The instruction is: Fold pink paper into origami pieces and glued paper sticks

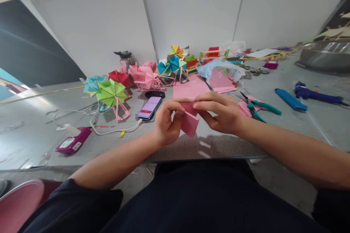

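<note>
One folded pink paper (189,125), held up above the table (290,131) near its front edge; left hand (170,121) pinches it, thumb against fingers, right hand (220,111) grips its upper edge. Pink sheet (188,86) on the table just beyond; phone (150,107) and green paper wheel (111,94) to the left, pliers (264,107) to the right
</note>
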Demonstrator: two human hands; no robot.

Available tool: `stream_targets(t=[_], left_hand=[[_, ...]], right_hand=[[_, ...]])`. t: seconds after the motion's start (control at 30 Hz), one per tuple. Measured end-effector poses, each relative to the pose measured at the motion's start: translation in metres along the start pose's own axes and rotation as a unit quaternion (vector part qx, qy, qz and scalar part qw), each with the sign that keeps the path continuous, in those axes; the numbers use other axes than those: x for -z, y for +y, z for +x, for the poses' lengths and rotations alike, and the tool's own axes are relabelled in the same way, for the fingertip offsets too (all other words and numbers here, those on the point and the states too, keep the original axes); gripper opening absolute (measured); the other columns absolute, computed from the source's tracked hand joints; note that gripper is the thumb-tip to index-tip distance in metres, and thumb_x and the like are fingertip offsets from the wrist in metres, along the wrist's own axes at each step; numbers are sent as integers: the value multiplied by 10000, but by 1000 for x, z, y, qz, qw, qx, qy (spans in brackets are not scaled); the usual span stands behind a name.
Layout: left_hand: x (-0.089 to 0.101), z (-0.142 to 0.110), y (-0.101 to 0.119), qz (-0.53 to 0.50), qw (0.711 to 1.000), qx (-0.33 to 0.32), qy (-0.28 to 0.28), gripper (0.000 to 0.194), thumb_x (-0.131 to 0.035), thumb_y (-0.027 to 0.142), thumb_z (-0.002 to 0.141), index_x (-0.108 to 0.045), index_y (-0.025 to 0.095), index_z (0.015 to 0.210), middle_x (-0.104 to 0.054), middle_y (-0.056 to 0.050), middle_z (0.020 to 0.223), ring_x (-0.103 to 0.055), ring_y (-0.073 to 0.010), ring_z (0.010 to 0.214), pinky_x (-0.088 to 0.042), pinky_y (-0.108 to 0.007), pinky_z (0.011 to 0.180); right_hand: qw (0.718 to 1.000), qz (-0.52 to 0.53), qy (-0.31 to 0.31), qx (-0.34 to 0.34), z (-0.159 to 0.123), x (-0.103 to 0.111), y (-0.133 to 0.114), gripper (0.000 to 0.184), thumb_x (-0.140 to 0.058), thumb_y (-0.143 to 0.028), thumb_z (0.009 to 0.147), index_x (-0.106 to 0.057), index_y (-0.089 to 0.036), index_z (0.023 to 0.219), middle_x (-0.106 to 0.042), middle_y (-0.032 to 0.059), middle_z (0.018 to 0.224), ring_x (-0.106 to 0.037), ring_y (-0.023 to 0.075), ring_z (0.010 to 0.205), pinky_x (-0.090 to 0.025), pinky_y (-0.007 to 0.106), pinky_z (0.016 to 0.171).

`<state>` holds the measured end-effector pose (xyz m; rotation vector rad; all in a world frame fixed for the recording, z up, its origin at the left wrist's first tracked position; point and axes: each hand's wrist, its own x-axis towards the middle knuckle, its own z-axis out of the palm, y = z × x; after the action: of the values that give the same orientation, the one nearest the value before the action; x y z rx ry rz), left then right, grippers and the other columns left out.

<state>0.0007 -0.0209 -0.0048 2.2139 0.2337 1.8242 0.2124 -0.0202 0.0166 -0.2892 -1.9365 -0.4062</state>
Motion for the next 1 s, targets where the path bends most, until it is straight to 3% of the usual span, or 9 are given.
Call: stream_targets(t=[0.13,0.37,0.53,0.63,0.77,1.0], left_hand=[[0,1,2,-37,999,1,-26,47,-510,221,1109,-534,252,1135,-702,-137,1378,-731,-263,1256,-633,-491,996],[-5,2,5,-69,997,15,-23,22,-503,249,1116,-515,264,1106,-683,-118,1434,-702,-266,1307,-605,-511,1048],[-9,0,4,-110,992,61,4,76,-509,324,1123,-485,265,1081,-717,-125,1373,-743,-256,1207,-636,-453,939],[-9,-1,2,-113,992,64,7,77,-532,327,1115,-500,265,1081,-721,-114,1352,-746,-236,1182,-631,-419,921],[-10,-2,3,-84,994,64,13,92,-540,351,1109,-501,274,1079,-719,-118,1346,-747,-242,1176,-635,-406,875],[-6,2,3,-46,998,36,8,51,-572,290,1101,-564,241,1107,-750,-117,1270,-764,-202,1071,-623,-342,848]], right_hand=[[999,-29,-13,-13,-4,-3,1,371,-759,-169,936,-724,-352,1257,-732,63,1200,-729,209,988,-628,360,829],[999,-43,-5,-26,-4,-8,1,507,-765,-178,936,-648,-394,1380,-696,65,1242,-710,238,1065,-630,409,882],[995,49,9,-87,-9,-10,8,695,-765,-179,920,-473,-334,1531,-728,25,1038,-706,185,822,-623,342,738],[981,123,12,-147,-11,-12,9,620,-758,-186,937,-478,-309,1477,-702,-25,892,-690,152,750,-598,304,698],[959,192,0,-208,-8,-12,5,473,-761,-253,960,-496,-266,1351,-694,-29,852,-713,155,750,-576,284,664],[963,174,22,-204,-8,-13,3,395,-786,-254,940,-544,-275,1252,-708,-24,907,-692,141,732,-554,273,660]])
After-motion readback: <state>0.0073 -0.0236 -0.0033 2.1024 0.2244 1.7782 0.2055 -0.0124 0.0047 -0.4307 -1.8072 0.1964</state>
